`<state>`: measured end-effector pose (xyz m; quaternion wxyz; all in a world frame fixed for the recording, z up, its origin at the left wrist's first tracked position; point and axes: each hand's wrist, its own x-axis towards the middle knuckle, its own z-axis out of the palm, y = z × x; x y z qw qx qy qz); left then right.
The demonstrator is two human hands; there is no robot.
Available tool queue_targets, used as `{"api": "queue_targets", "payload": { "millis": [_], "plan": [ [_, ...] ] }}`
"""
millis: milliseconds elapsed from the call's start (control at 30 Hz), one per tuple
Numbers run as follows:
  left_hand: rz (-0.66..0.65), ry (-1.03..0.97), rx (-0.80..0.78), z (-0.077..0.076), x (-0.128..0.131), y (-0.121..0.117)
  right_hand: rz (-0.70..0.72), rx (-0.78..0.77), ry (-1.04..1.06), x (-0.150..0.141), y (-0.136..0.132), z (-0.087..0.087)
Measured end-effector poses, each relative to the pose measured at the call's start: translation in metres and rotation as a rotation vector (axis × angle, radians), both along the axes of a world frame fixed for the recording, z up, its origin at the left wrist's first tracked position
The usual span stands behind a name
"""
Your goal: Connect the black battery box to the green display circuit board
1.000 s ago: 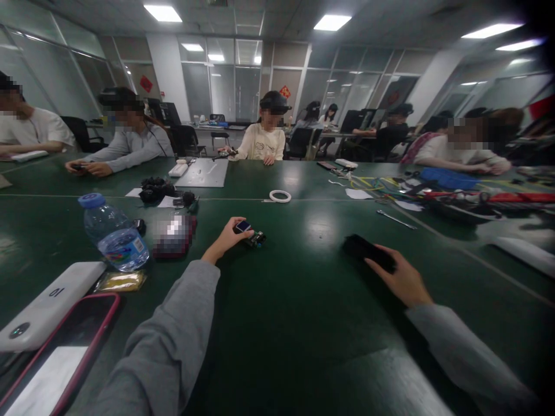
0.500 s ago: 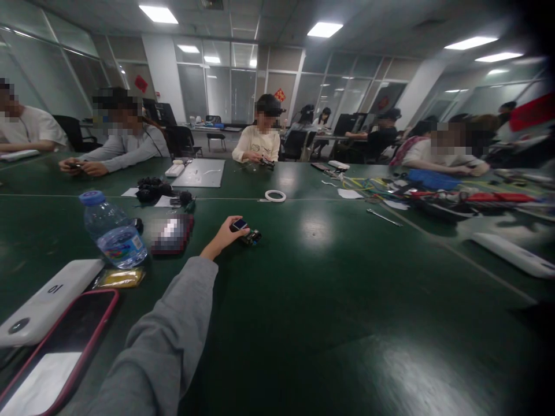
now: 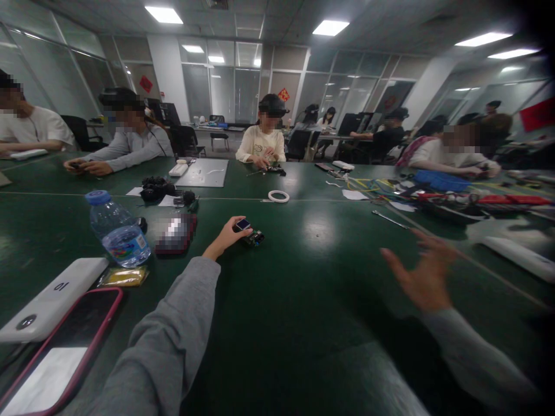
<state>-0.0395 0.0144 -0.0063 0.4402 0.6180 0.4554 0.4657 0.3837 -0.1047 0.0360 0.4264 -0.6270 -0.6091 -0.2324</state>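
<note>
My left hand [image 3: 228,237] is closed around a small dark electronic device [image 3: 254,236] with a little square screen and what looks like bare circuitry at its right end. It holds the device at the tabletop, in the middle of the view. My right hand [image 3: 422,270] hangs over the right side of the green table [image 3: 312,306], blurred by motion, its fingers spread and nothing in them. A metal wrench [image 3: 390,219] lies on the table just beyond that hand. Beyond my left hand rests a white ring-shaped coil [image 3: 278,196].
To the left stand a water bottle [image 3: 119,231], a white power bank [image 3: 54,300], a red-cased phone [image 3: 65,346] and a yellow packet [image 3: 125,276]. Tangled cables and a blue bag [image 3: 442,180] lie at the far right. Several people sit around the table.
My right hand has come into view from the right, open, over the table. My left hand keeps its hold on the device. The whole view has shifted slightly.
</note>
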Motion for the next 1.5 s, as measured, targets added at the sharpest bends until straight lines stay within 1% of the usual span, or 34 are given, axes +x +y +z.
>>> {"api": "queue_targets", "payload": {
  "millis": [33, 100, 167, 200, 233, 267, 300, 333, 400, 500, 567, 633, 700, 733, 833, 933, 1000, 1067, 1133, 1200, 1267, 1333, 1400, 1500],
  "plan": [
    [0.002, 0.0, -0.005, 0.0, 0.0, 0.0, 0.157, -0.061, -0.021, -0.036, 0.007, -0.005],
    [0.01, -0.016, -0.007, 0.0, 0.001, 0.001, 0.391, -0.17, -0.108, -0.115, 0.016, -0.015],
    [0.011, -0.062, 0.009, 0.0, 0.002, 0.004, 0.635, -0.287, -0.349, -0.187, 0.022, -0.02],
    [0.014, -0.094, 0.016, 0.0, 0.002, 0.006, 0.704, -0.299, -0.431, -0.216, 0.026, -0.021],
    [0.009, -0.125, 0.015, -0.001, 0.002, 0.008, 0.735, -0.299, -0.471, -0.237, 0.03, -0.02],
    [0.007, -0.159, 0.01, -0.001, 0.002, 0.01, 0.734, -0.292, -0.472, -0.252, 0.036, -0.02],
    [0.009, -0.194, 0.003, -0.002, 0.001, 0.012, 0.713, -0.283, -0.446, -0.261, 0.043, -0.02],
    [0.009, -0.227, -0.012, -0.003, 0.0, 0.014, 0.684, -0.279, -0.403, -0.265, 0.051, -0.021],
    [0.008, -0.291, -0.053, -0.005, -0.002, 0.018, 0.627, -0.294, -0.293, -0.262, 0.068, -0.025],
    [-0.015, -0.368, -0.131, -0.007, -0.005, 0.021, 0.62, -0.36, -0.127, -0.251, 0.089, -0.036],
    [-0.03, -0.398, -0.159, -0.008, -0.006, 0.023, 0.665, -0.382, -0.036, -0.247, 0.096, -0.042],
    [-0.046, -0.397, -0.164, -0.007, -0.007, 0.023, 0.72, -0.371, 0.069, -0.246, 0.099, -0.046],
    [-0.062, -0.367, -0.153, -0.006, -0.007, 0.022, 0.767, -0.379, 0.231, -0.246, 0.102, -0.049],
    [-0.072, -0.345, -0.147, -0.005, -0.007, 0.021, 0.787, -0.406, 0.329, -0.246, 0.104, -0.049],
    [-0.093, -0.274, -0.134, -0.001, -0.006, 0.016, 0.851, -0.548, 0.637, -0.241, 0.111, -0.05],
    [-0.134, -0.218, -0.118, 0.007, -0.006, 0.008, 0.972, -0.701, 0.906, -0.232, 0.119, -0.049],
    [-0.211, -0.215, -0.116, 0.011, -0.007, 0.004, 1.065, -0.796, 1.062, -0.224, 0.122, -0.046],
    [-0.289, -0.228, -0.125, 0.014, -0.007, 0.002, 1.151, -0.889, 1.176, -0.217, 0.124, -0.042],
    [-0.325, -0.229, -0.137, 0.016, -0.008, 0.0, 1.224, -0.995, 1.23, -0.21, 0.124, -0.037],
    [-0.319, -0.215, -0.144, 0.016, -0.008, 0.0, 1.272, -1.085, 1.236, -0.207, 0.124, -0.034],
    [-0.302, -0.2, -0.152, 0.015, -0.008, 0.001, 1.289, -1.122, 1.234, -0.207, 0.124, -0.032],
    [-0.268, -0.182, -0.158, 0.013, -0.008, 0.003, 1.273, -1.093, 1.257, -0.209, 0.124, -0.032],
    [-0.218, -0.166, -0.158, 0.01, -0.007, 0.005, 1.251, -1.032, 1.277, -0.212, 0.123, -0.032],
    [-0.152, -0.156, -0.142, 0.005, -0.004, 0.009, 1.236, -0.959, 1.199, -0.215, 0.12, -0.033]
  ]
}}
